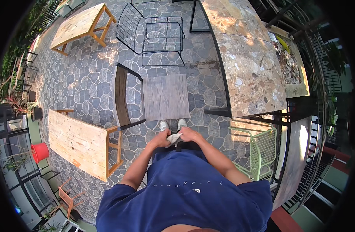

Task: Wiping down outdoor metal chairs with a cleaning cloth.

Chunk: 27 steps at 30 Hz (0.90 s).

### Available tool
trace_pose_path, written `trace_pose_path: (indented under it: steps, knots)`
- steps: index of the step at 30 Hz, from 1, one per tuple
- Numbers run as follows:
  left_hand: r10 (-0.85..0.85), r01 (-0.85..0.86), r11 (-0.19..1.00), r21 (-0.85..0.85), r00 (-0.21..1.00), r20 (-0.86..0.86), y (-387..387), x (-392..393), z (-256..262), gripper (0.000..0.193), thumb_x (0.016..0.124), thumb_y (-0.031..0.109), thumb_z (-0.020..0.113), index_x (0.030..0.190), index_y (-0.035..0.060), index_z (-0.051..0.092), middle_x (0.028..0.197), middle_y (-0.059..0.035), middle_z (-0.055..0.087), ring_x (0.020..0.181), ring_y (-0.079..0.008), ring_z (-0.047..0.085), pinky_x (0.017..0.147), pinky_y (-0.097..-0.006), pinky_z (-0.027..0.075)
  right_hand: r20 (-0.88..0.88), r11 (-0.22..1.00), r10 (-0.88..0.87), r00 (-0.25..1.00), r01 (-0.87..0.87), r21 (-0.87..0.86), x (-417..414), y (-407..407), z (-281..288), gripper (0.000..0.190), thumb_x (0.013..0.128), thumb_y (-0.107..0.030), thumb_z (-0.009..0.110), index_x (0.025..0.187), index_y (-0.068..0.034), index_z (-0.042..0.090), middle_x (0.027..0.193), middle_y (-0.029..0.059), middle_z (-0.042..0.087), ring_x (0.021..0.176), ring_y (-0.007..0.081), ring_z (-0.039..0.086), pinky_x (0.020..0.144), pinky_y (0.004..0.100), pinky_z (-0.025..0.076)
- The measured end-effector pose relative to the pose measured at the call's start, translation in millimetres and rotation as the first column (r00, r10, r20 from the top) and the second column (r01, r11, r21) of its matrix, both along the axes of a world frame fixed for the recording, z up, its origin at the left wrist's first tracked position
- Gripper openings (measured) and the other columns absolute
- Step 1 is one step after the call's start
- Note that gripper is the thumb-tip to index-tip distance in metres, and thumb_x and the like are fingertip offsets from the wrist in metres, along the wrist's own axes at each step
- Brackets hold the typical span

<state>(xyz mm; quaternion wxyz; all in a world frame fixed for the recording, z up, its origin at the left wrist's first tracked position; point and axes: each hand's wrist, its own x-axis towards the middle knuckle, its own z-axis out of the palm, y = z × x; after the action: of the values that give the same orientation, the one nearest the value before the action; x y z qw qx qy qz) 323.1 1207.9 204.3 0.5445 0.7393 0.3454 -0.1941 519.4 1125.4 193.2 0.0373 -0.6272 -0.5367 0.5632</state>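
Close in front of my waist, a pale cloth (174, 138) is stretched between both hands. My left hand (162, 139) grips its left end, and my right hand (188, 134) pinches the right end. Just beyond my shoes stands a chair with a grey wood-grain seat (166, 97) and a dark frame. Its curved wooden backrest (121, 95) is on the left side. Neither hand touches the chair.
A stone-patterned table (250, 75) stands to the right, with a green wire chair (257, 148) nearer me. Ahead is a black wire chair (163, 34). Wooden tables (78, 142) and a red pot (40, 152) are on the left. The floor (87, 78) is patterned stone paving.
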Motion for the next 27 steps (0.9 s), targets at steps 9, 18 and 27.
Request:
trace_pose_path:
  steps: [9, 18, 27]
  knots:
    - [-0.382, 0.412, 0.904, 0.110, 0.898, -0.218, 26, 46, -88, 0.076, 0.075, 0.029, 0.071, 0.138, 0.0054, 0.037, 0.121, -0.0123, 0.059, 0.114, -0.0261, 0.056, 0.097, -0.0550, 0.039, -0.163, 0.996, -0.059, 0.985, 0.047, -0.078, 7, 19, -92, 0.027, 0.077, -0.013, 0.050, 0.098, -0.008, 0.066, 0.097, 0.0210, 0.065, 0.093, 0.0386, 0.062, 0.079, 0.0458, 0.048]
    - [-0.298, 0.290, 0.698, 0.655, 0.949, -0.103, 199, 138, -212, 0.061, 0.080, -0.005, 0.045, 0.139, 0.0053, 0.038, 0.146, -0.0140, 0.036, 0.138, -0.0296, 0.029, 0.113, -0.0454, 0.023, 0.102, 0.942, -0.193, 0.976, 0.155, 0.297, 106, 202, -168, 0.048, 0.083, 0.005, 0.039, 0.127, -0.007, 0.053, 0.130, 0.0156, 0.053, 0.123, 0.0306, 0.048, 0.103, 0.0389, 0.039]
    - [-0.052, -0.055, 0.721, 0.691, 0.990, 0.134, 236, 196, -328, 0.072, 0.076, -0.009, 0.044, 0.143, 0.0145, 0.035, 0.149, -0.0122, 0.031, 0.139, -0.0324, 0.025, 0.113, -0.0491, 0.021, 0.358, 0.771, -0.416, 0.836, 0.116, 0.626, 122, 239, -325, 0.045, 0.094, -0.012, 0.031, 0.138, -0.013, 0.043, 0.146, 0.0142, 0.036, 0.138, 0.0285, 0.030, 0.114, 0.0448, 0.021]
